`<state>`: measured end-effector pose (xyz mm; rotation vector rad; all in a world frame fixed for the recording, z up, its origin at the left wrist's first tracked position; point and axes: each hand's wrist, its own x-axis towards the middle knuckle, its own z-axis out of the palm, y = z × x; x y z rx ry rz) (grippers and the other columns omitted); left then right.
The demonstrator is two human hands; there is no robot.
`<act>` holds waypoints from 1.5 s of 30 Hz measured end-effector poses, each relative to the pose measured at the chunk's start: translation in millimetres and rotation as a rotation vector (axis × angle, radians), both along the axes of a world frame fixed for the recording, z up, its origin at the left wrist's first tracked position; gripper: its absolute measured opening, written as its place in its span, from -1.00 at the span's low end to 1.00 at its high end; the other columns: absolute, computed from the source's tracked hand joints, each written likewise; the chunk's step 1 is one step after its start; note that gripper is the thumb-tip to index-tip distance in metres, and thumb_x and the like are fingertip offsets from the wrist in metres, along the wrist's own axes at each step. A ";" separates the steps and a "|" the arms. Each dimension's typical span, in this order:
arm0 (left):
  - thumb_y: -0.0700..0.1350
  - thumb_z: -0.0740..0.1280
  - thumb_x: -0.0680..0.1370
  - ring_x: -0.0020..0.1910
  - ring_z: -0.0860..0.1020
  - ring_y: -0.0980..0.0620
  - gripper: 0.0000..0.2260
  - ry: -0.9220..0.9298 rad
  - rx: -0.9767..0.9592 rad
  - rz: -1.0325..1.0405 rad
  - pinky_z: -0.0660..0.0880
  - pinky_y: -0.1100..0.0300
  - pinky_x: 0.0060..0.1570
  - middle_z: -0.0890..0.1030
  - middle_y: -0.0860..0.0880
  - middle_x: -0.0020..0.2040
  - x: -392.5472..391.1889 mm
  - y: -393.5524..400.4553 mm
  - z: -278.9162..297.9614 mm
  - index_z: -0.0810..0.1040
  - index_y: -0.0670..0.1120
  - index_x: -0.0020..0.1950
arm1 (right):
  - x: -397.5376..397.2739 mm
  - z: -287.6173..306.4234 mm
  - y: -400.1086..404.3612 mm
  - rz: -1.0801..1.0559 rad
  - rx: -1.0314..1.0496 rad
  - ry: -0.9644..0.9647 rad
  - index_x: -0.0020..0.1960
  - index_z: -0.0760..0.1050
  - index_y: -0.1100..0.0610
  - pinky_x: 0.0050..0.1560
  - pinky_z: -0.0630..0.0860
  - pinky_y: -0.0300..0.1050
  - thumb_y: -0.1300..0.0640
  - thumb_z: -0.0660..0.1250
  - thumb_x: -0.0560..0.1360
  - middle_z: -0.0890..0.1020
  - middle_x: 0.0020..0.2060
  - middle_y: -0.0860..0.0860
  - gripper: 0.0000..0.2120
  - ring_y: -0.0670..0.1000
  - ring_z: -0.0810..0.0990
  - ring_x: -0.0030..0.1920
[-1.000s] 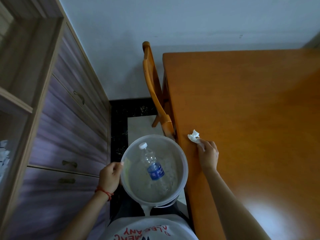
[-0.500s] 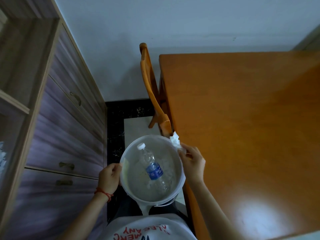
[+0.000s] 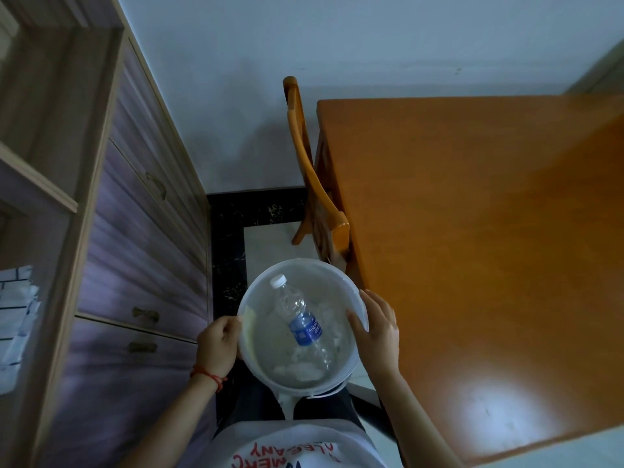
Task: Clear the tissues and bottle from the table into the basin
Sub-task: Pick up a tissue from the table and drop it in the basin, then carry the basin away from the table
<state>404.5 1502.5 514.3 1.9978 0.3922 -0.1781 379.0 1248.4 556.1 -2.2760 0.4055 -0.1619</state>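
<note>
A white round basin [image 3: 260, 288] hangs in front of my body, left of the table. Inside it a clear plastic bottle [image 3: 301, 323] with a white cap and blue label lies on several crumpled white tissues [image 3: 297, 371]. My left hand [image 3: 217, 344] grips the basin's left rim. On the right rim rests my right hand [image 3: 376, 327], thumb inside the wall and fingers outside. The orange wooden table [image 3: 472, 248] on the right has no tissue or bottle on the part in view.
A wooden chair [image 3: 312, 184] stands pushed against the table's left side, just beyond the basin. A purple cabinet with drawers [image 3: 141, 265] and open shelves runs along the left. Between them lies a narrow strip of tiled floor [image 3: 266, 238].
My right hand carried the last tissue from the table edge over the basin, let it go inside, and now holds the right rim. The left hand kept its grip.
</note>
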 end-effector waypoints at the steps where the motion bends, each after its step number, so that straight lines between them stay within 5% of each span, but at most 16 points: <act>1: 0.05 0.20 0.43 -0.39 0.50 -0.12 -0.71 -0.002 0.006 0.000 0.43 0.07 -0.35 0.52 -0.13 -0.45 -0.8 3.0 1.4 0.47 -0.09 -0.40 | -3.0 -1.9 -0.3 -0.016 0.018 0.033 0.25 0.46 0.10 0.11 0.26 -0.43 0.08 0.33 0.47 0.49 0.18 -0.06 -0.64 -0.14 0.39 0.17; 6: -0.04 0.26 0.49 -0.35 0.51 -0.11 -0.73 -0.015 0.054 0.005 0.41 0.08 -0.33 0.55 -0.16 -0.41 -4.0 17.3 4.9 0.51 -0.18 -0.33 | -13.0 -11.0 5.7 -0.106 0.161 0.144 0.18 0.53 0.09 -0.22 0.37 -0.62 0.12 0.28 0.50 0.61 0.04 0.03 -0.73 -0.24 0.53 -0.11; 10: -0.09 0.26 0.52 -0.42 0.44 -0.03 -0.72 -0.023 0.092 -0.015 0.34 0.17 -0.42 0.47 -0.06 -0.48 -10.8 22.9 15.7 0.46 -0.14 -0.38 | -18.1 -13.4 10.9 -0.159 0.249 0.156 0.13 0.56 0.12 -0.31 0.44 -0.53 0.12 0.30 0.50 0.66 -0.08 0.04 -0.76 -0.21 0.58 -0.27; 17: -0.08 0.28 0.51 -0.40 0.45 0.02 -0.77 -0.023 0.074 0.054 0.35 0.19 -0.39 0.48 -0.02 -0.45 -39.3 22.2 22.9 0.45 -0.05 -0.35 | -35.7 -18.0 6.8 -0.124 0.316 0.171 0.16 0.53 0.17 -0.24 0.50 -0.38 0.11 0.31 0.48 0.64 -0.06 0.04 -0.72 -0.10 0.61 -0.12; 25: -0.13 0.31 0.50 -0.22 0.52 -0.13 -0.80 -0.012 0.131 0.184 0.41 0.09 -0.18 0.56 -0.15 -0.29 -100.8 3.6 21.4 0.57 -0.28 -0.12 | -75.4 -23.2 -15.0 -0.018 0.342 0.178 0.16 0.53 0.17 -0.19 0.54 -0.30 0.11 0.32 0.48 0.64 -0.08 0.01 -0.72 -0.08 0.62 -0.12; 29: -0.05 0.30 0.48 -0.21 0.54 -0.13 -0.75 0.000 0.110 0.223 0.46 0.03 -0.16 0.61 -0.23 -0.25 -137.3 -0.6 19.4 0.58 -0.25 -0.13 | -99.9 -21.2 -20.7 0.015 0.341 0.185 0.16 0.54 0.17 -0.15 0.57 -0.27 0.11 0.32 0.48 0.62 -0.08 0.00 -0.71 -0.10 0.61 -0.12; 34: -0.14 0.30 0.50 -0.25 0.50 -0.12 -0.85 0.017 0.106 0.248 0.41 0.11 -0.20 0.54 -0.14 -0.34 -172.3 -1.9 24.2 0.53 -0.18 -0.24 | -130.5 -18.5 -19.7 0.025 0.330 0.196 0.15 0.54 0.17 -0.37 0.46 -0.51 0.11 0.32 0.48 0.60 -0.11 -0.04 -0.73 -0.18 0.58 -0.20; 42: 0.04 0.27 0.42 -0.30 0.46 -0.10 -0.79 0.025 0.069 0.162 0.37 0.13 -0.26 0.52 -0.11 -0.37 -200.7 7.4 27.0 0.48 -0.08 -0.29 | -186.0 -23.1 -6.0 -0.102 0.373 0.201 0.14 0.56 0.16 -0.22 0.50 -0.32 0.09 0.32 0.48 0.65 -0.06 0.06 -0.73 -0.03 0.63 -0.13; 45: -0.10 0.30 0.50 -0.25 0.47 -0.12 -0.85 0.037 0.080 0.106 0.36 0.12 -0.19 0.52 -0.12 -0.33 -209.5 11.2 29.0 0.49 -0.12 -0.24 | -213.2 -19.9 1.9 -0.150 0.368 0.182 0.11 0.58 0.14 -0.19 0.54 -0.26 0.10 0.30 0.49 0.65 -0.10 0.04 -0.77 -0.08 0.62 -0.16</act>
